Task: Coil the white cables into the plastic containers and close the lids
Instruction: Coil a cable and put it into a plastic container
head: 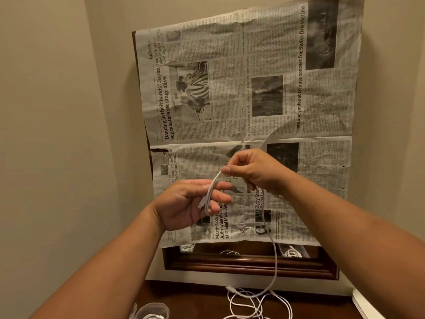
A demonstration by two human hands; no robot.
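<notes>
- Left hand (190,203): fingers half curled, holding the cable (275,261) end and first loop.
- Right hand (250,171): pinches the cable at left hand's 1 o'clock.
- Slack hangs toward 6 o'clock, nearer right hand.

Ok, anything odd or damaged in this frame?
Yes: a crumpled newspaper covers most of the framed mirror on the wall, with a tear at its left edge by the fold. White cables lie tangled on the table below.

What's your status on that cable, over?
Left hand grips the cable, looped, plug showing; right hand pinches it above. Rest trails down to a loose heap on the table. Container at frame bottom; nothing blocking.
</notes>
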